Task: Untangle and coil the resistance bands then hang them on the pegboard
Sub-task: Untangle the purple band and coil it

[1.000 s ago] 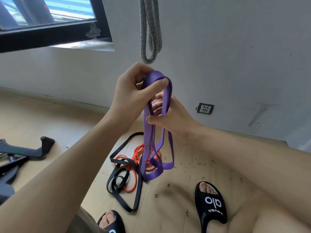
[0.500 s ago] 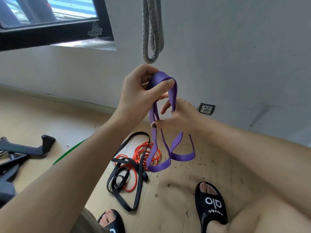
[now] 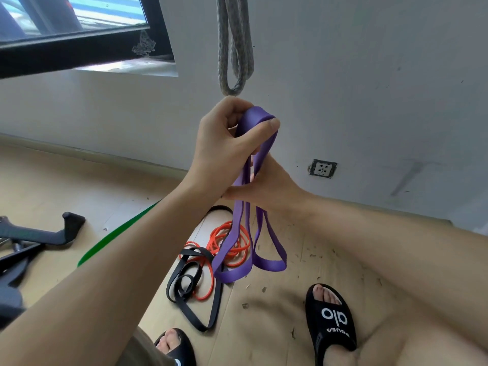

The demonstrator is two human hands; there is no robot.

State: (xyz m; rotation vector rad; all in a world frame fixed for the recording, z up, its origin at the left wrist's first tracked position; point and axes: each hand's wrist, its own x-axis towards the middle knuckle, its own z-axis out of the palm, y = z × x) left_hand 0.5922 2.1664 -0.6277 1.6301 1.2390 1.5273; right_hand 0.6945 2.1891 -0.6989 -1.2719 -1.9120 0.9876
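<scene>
At the far left, black exercise equipment [image 3: 39, 235] lies on the wooden floor [image 3: 66, 186] below a dark-framed window [image 3: 79, 46]. A green band [image 3: 111, 240] stretches across the floor just right of it, partly hidden behind the left forearm. The left hand [image 3: 224, 143] is raised in the middle of the view, its fingers [image 3: 237, 109] curled round the folded top of the purple band [image 3: 253, 207], with the thumb pressed across the fold. Directly above that hand a grey rope loop [image 3: 235, 48] hangs against the wall. On the floor beneath lie a black band [image 3: 192, 286] and an orange band [image 3: 227, 244], tangled together. The purple band's loops dangle over them. The right hand [image 3: 269, 186] sits just below the left one, thumb and fingers pinching the hanging purple strands together. Further right, a wall socket [image 3: 322, 169] is set low on the wall, and a black slipper [image 3: 330, 318] stands on the near floor.
</scene>
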